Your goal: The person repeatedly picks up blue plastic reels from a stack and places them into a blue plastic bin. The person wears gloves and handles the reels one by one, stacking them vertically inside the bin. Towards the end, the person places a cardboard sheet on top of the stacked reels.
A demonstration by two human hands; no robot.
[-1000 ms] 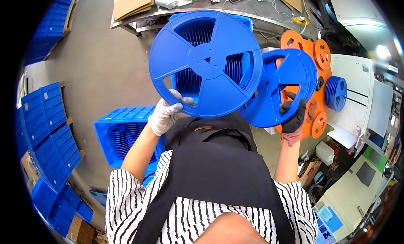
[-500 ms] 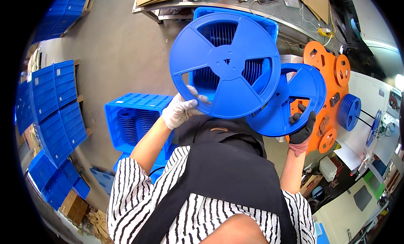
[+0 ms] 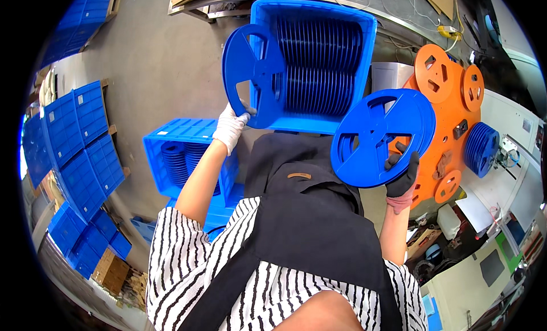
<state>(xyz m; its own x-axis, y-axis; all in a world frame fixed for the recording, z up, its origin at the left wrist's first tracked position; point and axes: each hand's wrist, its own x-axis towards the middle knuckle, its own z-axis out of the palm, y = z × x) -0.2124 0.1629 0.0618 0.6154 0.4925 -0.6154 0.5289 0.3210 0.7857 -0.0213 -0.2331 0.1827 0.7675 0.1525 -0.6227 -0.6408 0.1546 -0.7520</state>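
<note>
My left hand (image 3: 231,128), in a white glove, is closed on the lower edge of a blue plastic reel (image 3: 263,68). That reel is tilted and overlaps the left side of a blue crate (image 3: 368,57). Rows of upright blue reels (image 3: 325,46) fill this crate. On the right, my right hand (image 3: 403,174), in a black glove with a pink cuff, grips the lower right edge of a second blue reel (image 3: 393,126). This one is held tilted in front of my body, with fingers showing through and around its cut-outs.
To the left, a smaller blue crate (image 3: 181,128) lies with stacked reels (image 3: 174,160) inside. An orange machine panel (image 3: 453,123) with round discs stands at right, bearing blue reels (image 3: 481,145). A metal bench (image 3: 393,17) runs along the far side. Blue crates (image 3: 77,140) are stacked far left.
The left reel has moved left and turned more edge-on, uncovering the crate of reels behind it. The right reel is now apart from it and has shifted slightly, still in my right hand.
</note>
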